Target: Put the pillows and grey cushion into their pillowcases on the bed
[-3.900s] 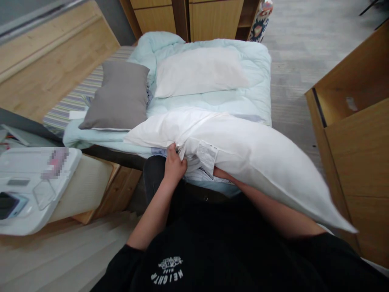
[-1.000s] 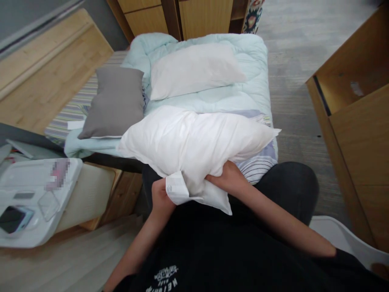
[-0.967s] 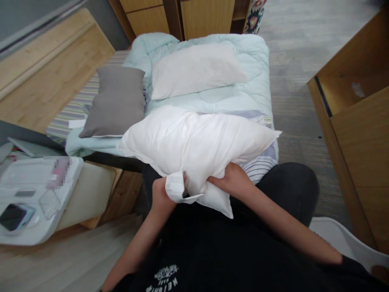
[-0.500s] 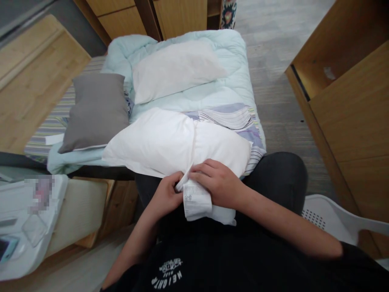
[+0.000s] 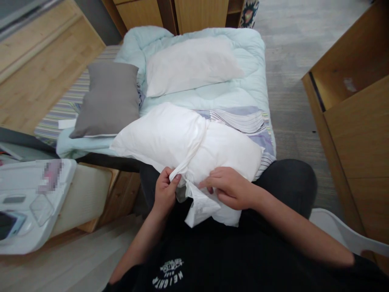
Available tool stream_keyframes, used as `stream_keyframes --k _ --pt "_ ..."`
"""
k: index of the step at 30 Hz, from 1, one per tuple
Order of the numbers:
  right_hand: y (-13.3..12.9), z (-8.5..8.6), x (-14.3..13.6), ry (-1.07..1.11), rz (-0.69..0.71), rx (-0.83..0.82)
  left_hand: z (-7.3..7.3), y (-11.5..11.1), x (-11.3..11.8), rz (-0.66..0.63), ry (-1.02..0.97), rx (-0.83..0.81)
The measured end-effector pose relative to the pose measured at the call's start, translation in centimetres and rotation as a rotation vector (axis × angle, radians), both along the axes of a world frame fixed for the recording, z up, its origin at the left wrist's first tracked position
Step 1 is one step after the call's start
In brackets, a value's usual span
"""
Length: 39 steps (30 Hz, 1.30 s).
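Observation:
A white pillowcase [image 5: 161, 129] covers the left part of a white pillow [image 5: 235, 146] lying across my lap and the bed's near edge. Its rim forms a rolled band around the pillow's middle. My left hand [image 5: 166, 188] is closed on this rim, pinching it between thumb and fingers. On the uncovered part of the pillow rests my right hand [image 5: 229, 187], its fingers partly stretched toward the left and not gripping the rim. A white fabric label [image 5: 200, 206] with faint print hangs between both hands, close to my shirt.
A second white pillow [image 5: 194, 65] and a grey cushion [image 5: 109, 99] lie on the pale-blue quilt [image 5: 253, 75]. At left stands a white tray table [image 5: 65, 190] holding a phone [image 5: 10, 225]. Wooden cabinets [image 5: 355, 134] and a white chair [image 5: 337, 227] are at right.
My left hand has pulled the pillowcase rim leftward, so the band now slants. My right hand has let go of the rim and shifted right onto the pillow. The view has turned slightly left.

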State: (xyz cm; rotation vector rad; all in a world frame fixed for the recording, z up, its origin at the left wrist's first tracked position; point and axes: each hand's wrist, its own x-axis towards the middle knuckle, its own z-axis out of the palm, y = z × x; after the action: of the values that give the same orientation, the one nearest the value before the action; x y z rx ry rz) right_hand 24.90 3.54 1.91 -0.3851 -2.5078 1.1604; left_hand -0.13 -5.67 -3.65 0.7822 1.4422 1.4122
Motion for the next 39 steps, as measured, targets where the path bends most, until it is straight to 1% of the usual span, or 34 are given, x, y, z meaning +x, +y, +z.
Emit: stream_keyframes --k 2,3,5,7,8,10,12,14,15,16,17,19,21,22,23,24,25,27,29,30,31,32,33,34,36,37,38,39 --pt "-1.4 1.7 0.1 -0.168 -0.058 0.028 0.5 0.0 -0.1 -0.006 -0.013 -0.018" --pt "-2.2 2.4 0.1 -0.223 -0.065 0.031 0.8 0.0 -0.2 -0.013 -0.021 -0.037" --pt "-3.6 3.1 -0.4 -0.264 -0.027 0.029 1.3 0.1 -0.2 -0.026 -0.044 -0.077" --pt "-4.7 2.8 -1.2 -0.28 -0.027 0.072 1.7 0.1 0.0 -0.028 -0.066 -0.092" --pt "-5.0 2.4 -1.8 -0.29 -0.069 0.111 1.9 0.1 0.2 -0.022 -0.065 -0.087" --pt "-5.3 1.5 -3.1 -0.278 -0.203 0.221 2.1 0.1 0.7 -0.009 -0.024 -0.057" --pt "-5.2 0.8 -4.1 -0.198 -0.298 0.367 2.3 0.2 1.4 -0.013 0.065 -0.017" --pt "-4.6 0.4 -4.5 -0.06 -0.315 0.515 2.4 0.2 1.9 -0.046 0.176 0.004" --pt "-4.2 0.3 -4.3 0.015 -0.328 0.545 2.5 0.2 2.1 -0.059 0.226 0.005" --pt "-3.7 0.1 -4.0 0.089 -0.361 0.52 2.5 0.3 2.1 -0.06 0.269 0.003" --pt "-3.1 -0.1 -3.4 0.153 -0.417 0.438 2.5 0.3 2.0 -0.051 0.305 -0.001" --pt "-1.6 -0.9 -1.9 0.206 -0.577 0.155 2.4 0.3 1.6 -0.027 0.365 -0.003" --pt "0.4 -2.1 -0.3 0.174 -0.783 -0.104 2.2 0.2 1.1 -0.047 0.411 0.002" --pt "1.4 -2.7 0.3 0.139 -0.88 -0.176 2.1 0.2 0.9 -0.069 0.429 0.011" --pt "2.5 -3.3 0.7 0.095 -0.945 -0.207 2.0 0.1 0.9 -0.09 0.447 0.022" --pt "3.5 -3.8 1.1 0.044 -0.979 -0.198 2.0 0.0 1.0 -0.099 0.467 0.037" --pt "4.3 -4.2 1.4 -0.012 -0.987 -0.156 1.9 -0.1 1.2 -0.098 0.489 0.054" --pt "5.4 -4.2 1.8 -0.112 -0.988 -0.01 1.9 -0.1 1.8 -0.09 0.537 0.096" --pt "5.2 -3.5 2.3 -0.144 -1.068 0.243 2.0 -0.1 2.5 -0.102 0.582 0.131" --pt "4.6 -2.9 2.6 -0.121 -1.123 0.404 2.1 -0.2 2.7 -0.113 0.605 0.146" --pt "3.7 -2.3 2.8 -0.074 -1.148 0.56 2.1 -0.2 2.9 -0.123 0.626 0.158" --pt "2.6 -1.6 2.9 -0.019 -1.119 0.683 2.2 -0.2 3.0 -0.129 0.642 0.169" --pt "1.3 -1.1 2.9 0.023 -1.016 0.752 2.3 -0.3 3.0 -0.134 0.652 0.179" --pt "0.1 -0.7 2.7 0.038 -0.857 0.76 2.3 -0.4 3.0 -0.14 0.658 0.189" --pt "-2.1 -0.3 1.8 -0.034 -0.509 0.645 2.4 -0.7 2.9 -0.158 0.68 0.207" --pt "-2.8 -0.4 1.1 -0.102 -0.38 0.574 2.5 -0.8 2.9 -0.169 0.705 0.218" --pt "-3.2 -0.8 0.4 -0.161 -0.307 0.524 2.5 -0.8 2.9 -0.182 0.744 0.23" --pt "-3.4 -1.2 -0.2 -0.201 -0.279 0.491 2.6 -0.8 3.1 -0.196 0.799 0.246"
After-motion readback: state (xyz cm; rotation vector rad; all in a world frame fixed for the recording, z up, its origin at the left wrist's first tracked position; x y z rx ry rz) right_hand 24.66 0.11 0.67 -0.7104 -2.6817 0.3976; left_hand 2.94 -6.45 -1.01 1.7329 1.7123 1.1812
